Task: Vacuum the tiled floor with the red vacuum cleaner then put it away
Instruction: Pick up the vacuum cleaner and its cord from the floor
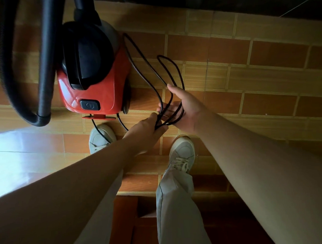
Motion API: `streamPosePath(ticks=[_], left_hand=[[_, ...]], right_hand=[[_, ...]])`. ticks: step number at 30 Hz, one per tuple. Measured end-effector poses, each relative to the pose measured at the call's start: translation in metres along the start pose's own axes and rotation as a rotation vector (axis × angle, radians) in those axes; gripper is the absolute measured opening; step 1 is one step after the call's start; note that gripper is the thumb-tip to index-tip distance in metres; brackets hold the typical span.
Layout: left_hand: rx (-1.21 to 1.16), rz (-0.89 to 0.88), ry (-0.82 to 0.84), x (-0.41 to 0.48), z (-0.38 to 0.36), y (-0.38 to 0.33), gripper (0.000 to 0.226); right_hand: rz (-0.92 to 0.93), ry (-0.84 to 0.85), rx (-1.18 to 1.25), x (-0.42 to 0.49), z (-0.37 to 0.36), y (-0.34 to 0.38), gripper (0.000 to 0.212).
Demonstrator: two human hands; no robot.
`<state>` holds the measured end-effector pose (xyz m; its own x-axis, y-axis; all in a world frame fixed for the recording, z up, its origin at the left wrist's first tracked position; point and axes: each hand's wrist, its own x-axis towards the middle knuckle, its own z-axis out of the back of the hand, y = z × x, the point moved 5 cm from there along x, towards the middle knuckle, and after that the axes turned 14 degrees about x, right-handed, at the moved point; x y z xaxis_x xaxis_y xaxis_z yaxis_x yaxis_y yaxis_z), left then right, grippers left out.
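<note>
Step in hand: I judge this to be the put-away part, coiling the power cord (156,90) into loops by hand.

Key relation: the loops hang around my right hand (183,108) and stretch away from me over the tiled floor (246,78), long axis running from my hands toward the far wall. The gathered ends meet just left of that palm, where my left hand (147,129) holds them.

Left hand: fingers curled, pinching several cord strands together into one bundle.

Right hand: flat, thumb spread upward, fingers fairly straight and pointing left; the strands cross the palm and wrap its back without being squeezed.

Nearer hand: the left one is closer to the slack, which leaves the rear of the red vacuum cleaner (100,87) and runs to it. A second stretch lies over my left shoe (100,137).

Vacuum cleaner: it stands on the floor just ahead of my left foot, well left of the loops; a red shell with a black top and a dark power button at the near end.

Hose: the black ribbed hose (8,76) curves down along its left side.

Cord: thin, black and limp; the loops look uneven in length.

Next move, my guess: feed more slack from the left and lay it over the right palm.
</note>
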<state>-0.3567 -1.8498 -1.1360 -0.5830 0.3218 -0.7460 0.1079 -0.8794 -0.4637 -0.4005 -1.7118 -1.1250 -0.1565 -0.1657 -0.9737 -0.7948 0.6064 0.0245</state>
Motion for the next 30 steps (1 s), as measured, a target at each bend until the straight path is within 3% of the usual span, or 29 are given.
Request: streamPosePath(ticks=[4, 8, 11, 15, 18, 24, 30], left_hand=[[0.091, -0.053, 0.096, 0.000, 0.004, -0.009, 0.024], [0.018, -0.085, 0.190, -0.003, 0.010, -0.007, 0.026], [0.056, -0.110, 0.183, -0.003, 0.017, -0.013, 0.029], [0.051, -0.070, 0.044, -0.009, 0.026, -0.020, 0.042], [0.076, 0.019, 0.001, -0.026, 0.031, -0.008, 0.062], [0.171, 0.241, -0.024, -0.063, 0.034, 0.062, 0.030], [0.176, 0.280, -0.114, -0.080, 0.028, 0.111, 0.011]], right_hand=[[0.028, 0.018, -0.085, -0.002, 0.000, -0.011, 0.032], [0.047, 0.102, -0.295, -0.013, -0.008, -0.017, 0.032], [0.188, 0.011, -0.492, -0.015, -0.015, -0.019, 0.028], [0.314, -0.127, -0.278, -0.018, -0.024, -0.015, 0.009], [0.325, -0.210, -0.143, -0.022, -0.022, -0.013, 0.014], [0.313, -0.259, -0.046, -0.034, -0.019, -0.010, 0.026], [0.282, -0.245, -0.025, -0.036, -0.029, -0.016, 0.023]])
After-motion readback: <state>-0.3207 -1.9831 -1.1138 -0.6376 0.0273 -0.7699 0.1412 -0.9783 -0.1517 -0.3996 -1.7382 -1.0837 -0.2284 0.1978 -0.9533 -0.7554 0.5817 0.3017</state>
